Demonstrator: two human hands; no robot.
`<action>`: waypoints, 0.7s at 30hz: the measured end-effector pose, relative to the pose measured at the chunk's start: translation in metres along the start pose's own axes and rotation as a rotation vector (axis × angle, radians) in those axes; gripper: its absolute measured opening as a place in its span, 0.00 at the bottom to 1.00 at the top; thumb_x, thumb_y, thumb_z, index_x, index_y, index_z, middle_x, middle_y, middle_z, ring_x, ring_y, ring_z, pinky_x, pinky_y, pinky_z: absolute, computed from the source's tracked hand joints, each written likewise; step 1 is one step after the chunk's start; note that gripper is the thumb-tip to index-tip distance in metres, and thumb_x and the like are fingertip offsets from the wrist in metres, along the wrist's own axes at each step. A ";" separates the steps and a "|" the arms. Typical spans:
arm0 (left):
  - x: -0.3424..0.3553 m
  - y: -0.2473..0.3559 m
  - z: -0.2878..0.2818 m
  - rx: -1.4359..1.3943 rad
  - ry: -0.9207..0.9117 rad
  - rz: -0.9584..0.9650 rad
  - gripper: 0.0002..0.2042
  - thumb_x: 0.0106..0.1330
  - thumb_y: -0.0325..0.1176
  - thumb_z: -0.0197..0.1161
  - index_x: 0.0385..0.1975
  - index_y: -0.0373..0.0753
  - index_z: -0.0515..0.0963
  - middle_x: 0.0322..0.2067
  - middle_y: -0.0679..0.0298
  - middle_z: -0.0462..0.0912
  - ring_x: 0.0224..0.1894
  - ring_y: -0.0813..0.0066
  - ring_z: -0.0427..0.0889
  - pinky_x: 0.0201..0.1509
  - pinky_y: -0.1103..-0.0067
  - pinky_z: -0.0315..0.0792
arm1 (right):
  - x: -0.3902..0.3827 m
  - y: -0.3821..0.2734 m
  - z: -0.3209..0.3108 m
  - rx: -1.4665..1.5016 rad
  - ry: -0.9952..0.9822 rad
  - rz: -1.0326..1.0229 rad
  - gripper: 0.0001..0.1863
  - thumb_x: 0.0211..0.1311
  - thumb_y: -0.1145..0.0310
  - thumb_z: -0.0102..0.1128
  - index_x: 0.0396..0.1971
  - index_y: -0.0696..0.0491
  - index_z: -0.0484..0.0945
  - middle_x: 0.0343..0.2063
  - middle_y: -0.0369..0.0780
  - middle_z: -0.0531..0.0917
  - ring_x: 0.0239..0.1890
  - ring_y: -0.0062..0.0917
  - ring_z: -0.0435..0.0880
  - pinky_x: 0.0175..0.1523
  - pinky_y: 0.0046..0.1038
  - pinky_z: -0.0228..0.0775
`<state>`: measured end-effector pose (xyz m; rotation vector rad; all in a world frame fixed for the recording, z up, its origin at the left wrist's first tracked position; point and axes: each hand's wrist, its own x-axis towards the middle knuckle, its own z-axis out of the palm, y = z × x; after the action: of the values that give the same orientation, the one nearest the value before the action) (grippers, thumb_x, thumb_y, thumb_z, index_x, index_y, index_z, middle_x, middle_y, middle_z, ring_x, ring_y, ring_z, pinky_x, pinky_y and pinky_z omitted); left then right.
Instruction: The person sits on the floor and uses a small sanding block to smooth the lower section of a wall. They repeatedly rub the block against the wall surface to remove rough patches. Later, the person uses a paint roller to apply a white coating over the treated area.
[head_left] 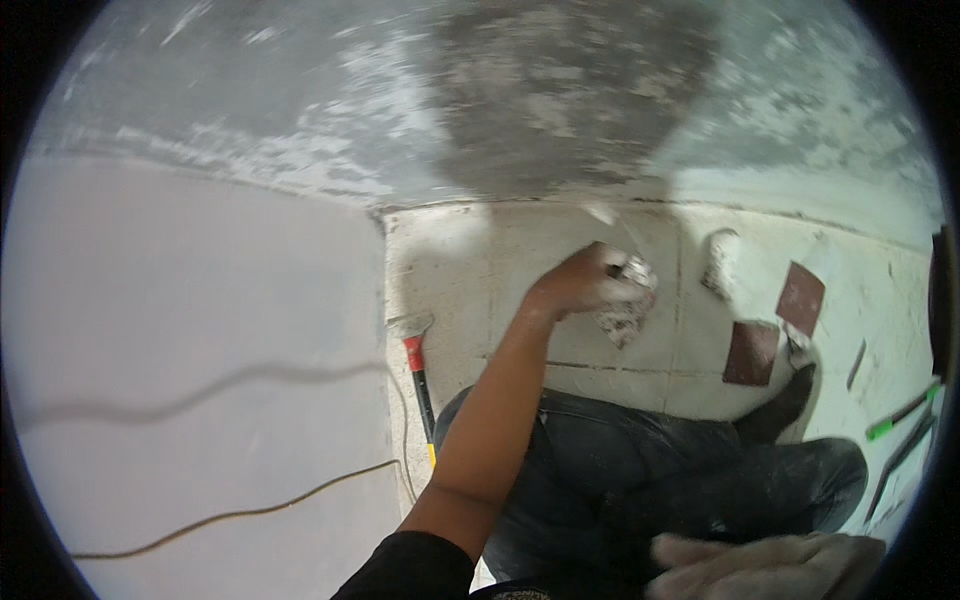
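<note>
My left hand (585,283) reaches out over the tiled floor, its fingers closed on a crumpled, white-and-dark speckled piece (627,318), perhaps a rag or wrapper. Blur hides exactly what it is. Coated in white dust, my right hand (770,568) is low at the lower right edge, close to my body. Its fingers stretch toward the left, and I see nothing held in it. To the right of the held piece, a whitish rough block (719,264) lies on the floor. Two reddish-brown sandpaper sheets (752,353) (801,298) lie farther right.
A scraper (415,352) with a red and black handle lies beside the pale wall (190,290). A thin cord (240,512) crosses at the left. Ahead stands a patchy grey wall (330,100). At right are a green-ended tool (900,412) and a dark bar (897,468).
</note>
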<state>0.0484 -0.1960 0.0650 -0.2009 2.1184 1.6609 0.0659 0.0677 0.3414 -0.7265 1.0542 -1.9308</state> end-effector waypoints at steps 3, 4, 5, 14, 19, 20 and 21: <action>-0.009 -0.001 -0.002 -0.150 0.017 -0.182 0.15 0.58 0.39 0.71 0.41 0.37 0.85 0.36 0.61 0.88 0.39 0.73 0.86 0.49 0.75 0.77 | -0.007 -0.032 0.009 -0.045 -0.022 0.517 0.17 0.64 0.49 0.61 0.37 0.48 0.86 0.58 0.55 0.76 0.59 0.49 0.78 0.67 0.51 0.68; -0.009 0.004 -0.002 -0.226 0.034 -0.197 0.15 0.58 0.39 0.71 0.41 0.36 0.85 0.36 0.60 0.88 0.39 0.72 0.86 0.49 0.75 0.77 | -0.009 -0.028 0.009 -0.034 -0.020 0.506 0.17 0.64 0.49 0.62 0.36 0.47 0.87 0.58 0.54 0.76 0.60 0.48 0.78 0.67 0.50 0.68; -0.008 0.007 -0.001 -0.304 0.054 -0.211 0.16 0.58 0.39 0.71 0.41 0.36 0.85 0.36 0.60 0.88 0.39 0.72 0.86 0.49 0.75 0.77 | -0.014 0.007 0.015 -0.006 0.040 0.192 0.17 0.63 0.48 0.62 0.36 0.46 0.87 0.56 0.53 0.78 0.60 0.46 0.78 0.67 0.48 0.69; -0.005 0.004 0.003 -0.291 0.233 -0.067 0.19 0.58 0.42 0.69 0.40 0.31 0.82 0.36 0.59 0.84 0.35 0.74 0.78 0.41 0.76 0.73 | 0.015 0.001 -0.043 0.198 -0.176 -0.206 0.35 0.70 0.38 0.47 0.52 0.58 0.79 0.50 0.56 0.82 0.54 0.53 0.80 0.65 0.49 0.65; -0.018 -0.007 0.004 -0.543 0.303 -0.041 0.19 0.61 0.42 0.69 0.42 0.30 0.82 0.40 0.61 0.83 0.37 0.74 0.80 0.43 0.77 0.74 | -0.006 0.024 -0.099 -0.445 0.704 -0.041 0.28 0.70 0.50 0.53 0.55 0.61 0.74 0.47 0.50 0.82 0.54 0.38 0.80 0.61 0.39 0.69; -0.014 -0.015 0.004 -0.524 0.330 -0.043 0.19 0.62 0.41 0.69 0.43 0.30 0.82 0.39 0.61 0.84 0.38 0.75 0.80 0.44 0.78 0.74 | -0.002 0.027 -0.116 -0.726 0.794 0.111 0.27 0.69 0.54 0.56 0.56 0.61 0.74 0.48 0.47 0.82 0.54 0.34 0.80 0.62 0.36 0.69; -0.009 -0.025 0.005 -0.501 0.359 -0.047 0.19 0.63 0.41 0.69 0.44 0.29 0.81 0.39 0.61 0.84 0.39 0.75 0.80 0.45 0.79 0.73 | 0.002 0.036 -0.128 -0.840 0.795 0.209 0.25 0.69 0.57 0.59 0.56 0.61 0.74 0.48 0.44 0.82 0.55 0.30 0.79 0.63 0.33 0.68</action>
<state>0.0670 -0.1995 0.0456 -0.7429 1.8613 2.2347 -0.0207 0.1059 0.2480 -0.2034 2.3941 -1.5574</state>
